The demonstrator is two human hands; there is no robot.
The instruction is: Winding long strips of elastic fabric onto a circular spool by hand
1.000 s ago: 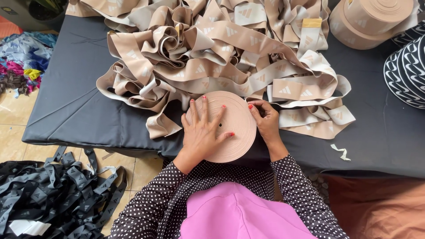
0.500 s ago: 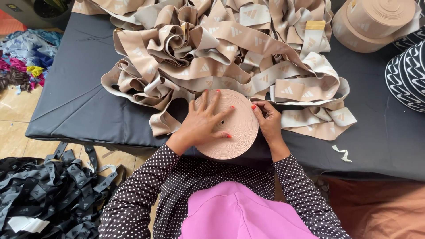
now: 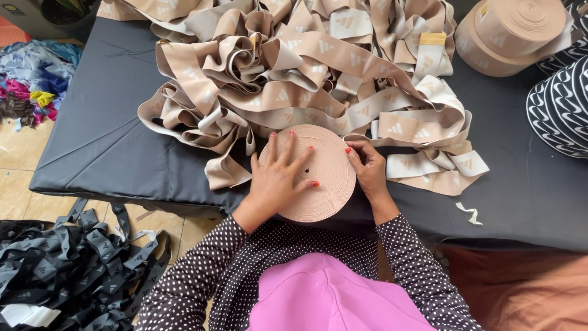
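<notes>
A flat round roll of beige elastic band [image 3: 327,181] lies at the near edge of the dark table [image 3: 104,141]. My left hand [image 3: 278,175] rests flat on top of the roll with its fingers spread. My right hand [image 3: 367,168] grips the roll's right rim, where the band feeds in from the loose pile. That big heap of loose beige band [image 3: 306,73] with pale printed marks covers the middle of the table just beyond the roll.
Finished beige rolls [image 3: 514,30] stand at the far right corner beside black-and-white patterned rolls [image 3: 560,104]. Black band [image 3: 67,263] is heaped on the floor at lower left, coloured fabric scraps [image 3: 30,86] at upper left. A small white scrap [image 3: 468,213] lies on the table.
My left hand has shifted across the top of the roll while the right stays at the rim. The view has drifted a little.
</notes>
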